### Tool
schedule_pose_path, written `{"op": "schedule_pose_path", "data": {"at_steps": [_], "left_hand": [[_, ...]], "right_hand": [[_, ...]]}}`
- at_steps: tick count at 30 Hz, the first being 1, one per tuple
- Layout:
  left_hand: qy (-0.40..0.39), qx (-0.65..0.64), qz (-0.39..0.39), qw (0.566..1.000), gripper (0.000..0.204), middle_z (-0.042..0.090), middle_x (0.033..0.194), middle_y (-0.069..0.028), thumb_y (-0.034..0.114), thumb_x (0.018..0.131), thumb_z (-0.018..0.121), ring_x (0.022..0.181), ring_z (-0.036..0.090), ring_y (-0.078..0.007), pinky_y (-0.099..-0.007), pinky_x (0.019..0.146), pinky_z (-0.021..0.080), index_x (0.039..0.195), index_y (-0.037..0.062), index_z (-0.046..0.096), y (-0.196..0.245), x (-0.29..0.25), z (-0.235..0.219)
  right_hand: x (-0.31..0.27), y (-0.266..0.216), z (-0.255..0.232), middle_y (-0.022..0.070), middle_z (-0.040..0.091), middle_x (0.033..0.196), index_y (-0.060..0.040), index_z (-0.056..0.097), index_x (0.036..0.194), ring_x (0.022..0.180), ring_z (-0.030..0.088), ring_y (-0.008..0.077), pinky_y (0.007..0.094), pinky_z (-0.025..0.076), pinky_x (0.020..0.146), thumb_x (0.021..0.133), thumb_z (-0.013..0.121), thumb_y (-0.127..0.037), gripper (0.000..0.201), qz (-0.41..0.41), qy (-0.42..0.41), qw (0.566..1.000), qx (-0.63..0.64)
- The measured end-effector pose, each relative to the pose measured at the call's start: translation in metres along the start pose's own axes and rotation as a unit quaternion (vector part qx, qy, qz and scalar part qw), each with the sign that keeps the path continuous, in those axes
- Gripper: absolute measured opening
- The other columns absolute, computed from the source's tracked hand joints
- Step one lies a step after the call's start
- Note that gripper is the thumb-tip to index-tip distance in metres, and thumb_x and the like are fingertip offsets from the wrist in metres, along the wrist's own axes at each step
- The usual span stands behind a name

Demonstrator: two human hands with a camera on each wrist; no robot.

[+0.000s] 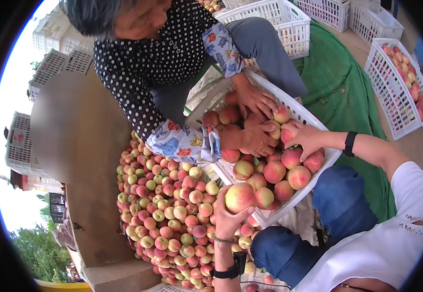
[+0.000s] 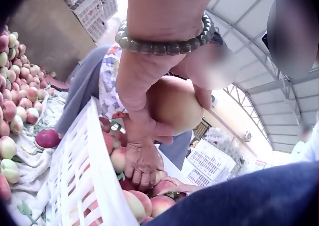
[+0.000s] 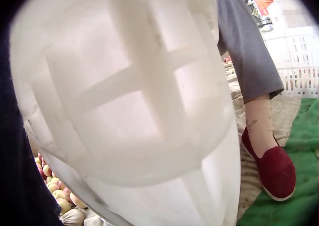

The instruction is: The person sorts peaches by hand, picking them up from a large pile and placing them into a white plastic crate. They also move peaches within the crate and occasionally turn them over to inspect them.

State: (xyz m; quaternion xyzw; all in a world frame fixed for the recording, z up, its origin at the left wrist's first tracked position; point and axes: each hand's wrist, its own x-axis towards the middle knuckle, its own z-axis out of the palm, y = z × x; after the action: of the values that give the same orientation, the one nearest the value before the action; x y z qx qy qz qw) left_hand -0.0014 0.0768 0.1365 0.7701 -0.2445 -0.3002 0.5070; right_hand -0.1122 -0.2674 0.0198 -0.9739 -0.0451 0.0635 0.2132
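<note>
The left hand (image 1: 228, 219) curls its fingers round one large round peach (image 1: 239, 197), yellow with a red blush, and holds it up just beside the near rim of the white slatted plastic crate (image 1: 318, 173). In the left wrist view the same peach (image 2: 177, 104) sits in the palm below a bracelet of grey-green beads (image 2: 164, 45). The right hand (image 1: 305, 137) reaches over the crate's far side and rests on the fruit heaped inside, fingers bent over one pink-red peach (image 1: 288, 135); whether they pinch it or only press on it cannot be told. That wrist wears one black band (image 1: 350, 144).

The crate leans across the wearer's two blue-jeaned knees (image 1: 340, 197) and holds about fifteen visible peaches. Two more hands (image 1: 257, 119), of a second person in a black polka-dot blouse (image 1: 148, 58), also lie on this fruit. Beside the crate spreads a loose heap of small peaches (image 1: 167, 214) (far too many to count). One further white crate (image 1: 398, 85) stands well apart, partly filled, on the ground beside a green cloth (image 1: 347, 97). The right wrist view is mostly crate wall (image 3: 144, 101), with one dark red shoe (image 3: 271, 166) beyond.
</note>
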Motion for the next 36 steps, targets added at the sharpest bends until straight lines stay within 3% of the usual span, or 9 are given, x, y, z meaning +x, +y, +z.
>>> {"op": "schedule_pose_path", "data": {"at_steps": [3, 5, 7, 9, 13, 26, 28, 31, 36], "left_hand": [[-0.072, 0.073, -0.016, 0.995, 0.082, 0.060, 0.115, -0.0137, 0.021, 0.064, 0.088, 0.103, 0.061, -0.0201, -0.0328, 0.090, 0.051, 0.131, -0.0011, 0.045, 0.010, 0.058, 0.046], [-0.072, 0.234, 0.012, 0.969, 0.085, 0.061, 0.111, -0.0162, 0.035, 0.061, 0.089, 0.102, 0.062, -0.0219, -0.0337, 0.088, 0.052, 0.127, -0.0016, 0.050, -0.003, 0.087, 0.068], [-0.097, 0.271, 0.030, 0.957, 0.087, 0.062, 0.111, -0.0174, 0.041, 0.059, 0.088, 0.102, 0.062, -0.0233, -0.0348, 0.087, 0.051, 0.125, -0.0028, 0.052, -0.037, 0.116, 0.085], [-0.039, 0.230, -0.122, 0.965, 0.092, 0.063, 0.113, -0.0194, 0.042, 0.059, 0.086, 0.106, 0.062, -0.0288, -0.0374, 0.092, 0.049, 0.130, -0.0027, 0.048, -0.053, 0.130, 0.104], [0.056, 0.155, -0.046, 0.985, 0.088, 0.063, 0.109, -0.0164, 0.043, 0.062, 0.087, 0.100, 0.063, -0.0233, -0.0344, 0.084, 0.051, 0.126, -0.0048, 0.051, -0.072, 0.129, 0.130], [0.071, 0.181, -0.114, 0.974, 0.098, 0.059, 0.117, -0.0244, 0.051, 0.067, 0.081, 0.107, 0.060, -0.0293, -0.0373, 0.091, 0.047, 0.130, -0.0128, 0.042, -0.069, 0.123, 0.146], [0.053, 0.177, -0.133, 0.974, 0.110, 0.057, 0.123, -0.0262, 0.065, 0.062, 0.077, 0.114, 0.058, -0.0335, -0.0392, 0.097, 0.044, 0.135, -0.0084, 0.040, -0.070, 0.124, 0.145], [0.041, 0.161, -0.112, 0.980, 0.099, 0.057, 0.120, -0.0250, 0.054, 0.067, 0.080, 0.110, 0.059, -0.0294, -0.0374, 0.094, 0.046, 0.133, -0.0104, 0.042, -0.079, 0.128, 0.143], [0.047, 0.165, -0.086, 0.981, 0.099, 0.057, 0.121, -0.0251, 0.055, 0.068, 0.079, 0.112, 0.058, -0.0291, -0.0375, 0.096, 0.045, 0.132, -0.0100, 0.043, -0.081, 0.127, 0.143]], "right_hand": [[-0.003, 0.000, -0.003, 0.0164, 0.026, 0.149, -0.0195, 0.068, 0.116, 0.129, 0.033, 0.0409, 0.0427, 0.040, 0.103, 0.054, 0.084, -0.037, 0.067, 0.017, -0.008, 0.999, 0.031], [-0.007, -0.002, -0.007, 0.0158, 0.027, 0.148, -0.0211, 0.068, 0.117, 0.127, 0.035, 0.0405, 0.0431, 0.041, 0.100, 0.055, 0.084, -0.035, 0.066, 0.018, 0.005, 0.999, 0.037], [-0.009, -0.002, -0.008, 0.0156, 0.027, 0.148, -0.0229, 0.067, 0.118, 0.126, 0.037, 0.0412, 0.0443, 0.042, 0.099, 0.055, 0.083, -0.034, 0.065, 0.016, 0.010, 1.000, 0.022], [-0.009, 0.002, -0.005, 0.0158, 0.027, 0.148, -0.0235, 0.067, 0.118, 0.125, 0.038, 0.0416, 0.0446, 0.042, 0.098, 0.055, 0.083, -0.034, 0.065, 0.013, 0.019, 0.999, 0.033], [-0.009, 0.006, 0.001, 0.0165, 0.031, 0.146, -0.0198, 0.069, 0.113, 0.127, 0.036, 0.0419, 0.0452, 0.043, 0.096, 0.053, 0.083, -0.032, 0.063, 0.007, 0.039, 0.998, 0.051], [-0.010, 0.010, -0.001, 0.0192, 0.029, 0.148, -0.0252, 0.067, 0.117, 0.124, 0.042, 0.0394, 0.0446, 0.043, 0.093, 0.058, 0.081, -0.044, 0.063, -0.008, 0.039, 0.999, -0.002], [-0.012, 0.001, -0.006, 0.0205, 0.029, 0.148, -0.0250, 0.067, 0.118, 0.125, 0.040, 0.0412, 0.0489, 0.039, 0.096, 0.062, 0.078, -0.052, 0.063, 0.030, 0.026, 0.999, -0.014], [-0.007, -0.010, 0.006, 0.0212, 0.027, 0.150, -0.0246, 0.067, 0.118, 0.127, 0.036, 0.0448, 0.0549, 0.034, 0.099, 0.065, 0.073, -0.061, 0.065, 0.067, 0.010, 0.994, -0.084], [-0.004, -0.017, 0.011, 0.0220, 0.024, 0.152, -0.0245, 0.067, 0.118, 0.130, 0.033, 0.0470, 0.0630, 0.025, 0.103, 0.067, 0.069, -0.065, 0.065, 0.100, -0.007, 0.989, -0.106]]}}
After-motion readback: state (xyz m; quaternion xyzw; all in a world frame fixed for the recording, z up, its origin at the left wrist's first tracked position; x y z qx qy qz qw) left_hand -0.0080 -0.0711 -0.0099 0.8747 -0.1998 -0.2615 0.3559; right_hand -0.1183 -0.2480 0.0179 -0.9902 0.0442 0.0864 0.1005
